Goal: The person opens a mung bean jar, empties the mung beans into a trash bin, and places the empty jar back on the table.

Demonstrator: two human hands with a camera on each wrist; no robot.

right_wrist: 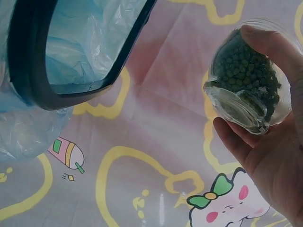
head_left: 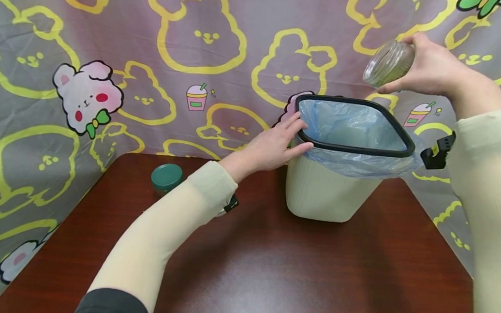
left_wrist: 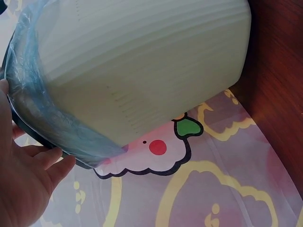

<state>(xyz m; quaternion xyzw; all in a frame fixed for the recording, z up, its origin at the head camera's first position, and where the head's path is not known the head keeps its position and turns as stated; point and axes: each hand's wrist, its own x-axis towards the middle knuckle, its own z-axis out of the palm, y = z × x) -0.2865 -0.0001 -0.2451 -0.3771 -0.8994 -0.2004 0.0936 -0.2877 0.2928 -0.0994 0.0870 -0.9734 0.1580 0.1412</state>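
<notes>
High at the right, my right hand holds a clear glass jar tipped on its side, thumb and fingers around it. Small round green pellets are gathered inside the jar, and its rim points down and left. Below and left of the jar is a cream trash bin, lined with a thin blue plastic bag and topped by a black rim ring. My left hand rests against the bin's left rim corner, fingers extended and spread.
A round container with a green lid stands at the back left of the dark red-brown table. Behind the table hangs a patterned cloth with cartoon animals. The bin stands near the table's back right.
</notes>
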